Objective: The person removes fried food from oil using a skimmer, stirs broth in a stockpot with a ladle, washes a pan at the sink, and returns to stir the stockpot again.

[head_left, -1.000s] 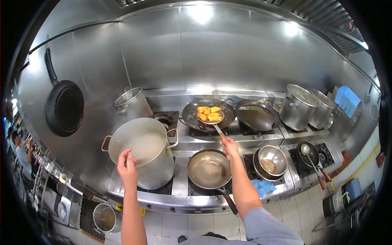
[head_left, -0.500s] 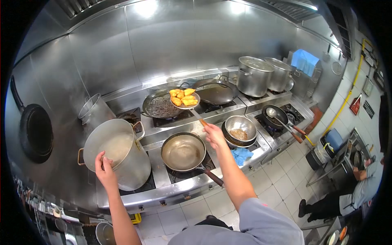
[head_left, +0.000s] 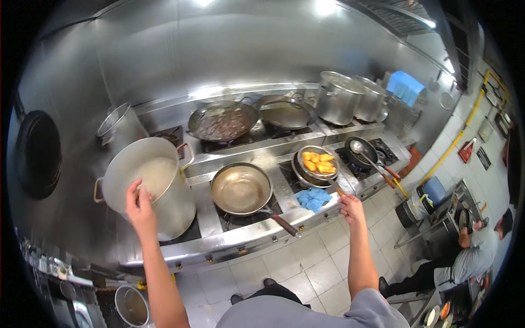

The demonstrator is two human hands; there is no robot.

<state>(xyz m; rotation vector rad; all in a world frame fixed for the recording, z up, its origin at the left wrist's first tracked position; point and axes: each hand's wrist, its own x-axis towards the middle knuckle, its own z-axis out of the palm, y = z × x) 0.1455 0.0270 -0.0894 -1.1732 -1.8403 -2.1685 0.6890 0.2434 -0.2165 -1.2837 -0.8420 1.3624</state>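
My right hand (head_left: 351, 209) is closed around the wooden-ended handle of a skimmer (head_left: 334, 186). On the skimmer's round head lie several golden fried pieces (head_left: 319, 162). That head is over the metal colander (head_left: 309, 148) and mostly covers it; whether they touch, I cannot tell. The colander sits in a dark pan (head_left: 299, 174) on the front burner. My left hand (head_left: 141, 208) is raised in front of the large stockpot (head_left: 178, 205), its fingers loosely bent and apart, holding nothing visible. Cloudy liquid (head_left: 156, 177) shows inside the stockpot.
A frying pan (head_left: 241, 188) stands between the stockpot and a blue cloth (head_left: 313, 200). Behind it, a wok (head_left: 224, 121) holds bubbling dark oil. To the right are two tall pots (head_left: 338, 98) and a small pan with a ladle (head_left: 358, 150). A co-worker (head_left: 476, 251) stands at far right.
My right hand has drawn the skimmer with the fried pieces from beside the wok, rightward and toward me, to over the colander. My left hand stays by the stockpot.
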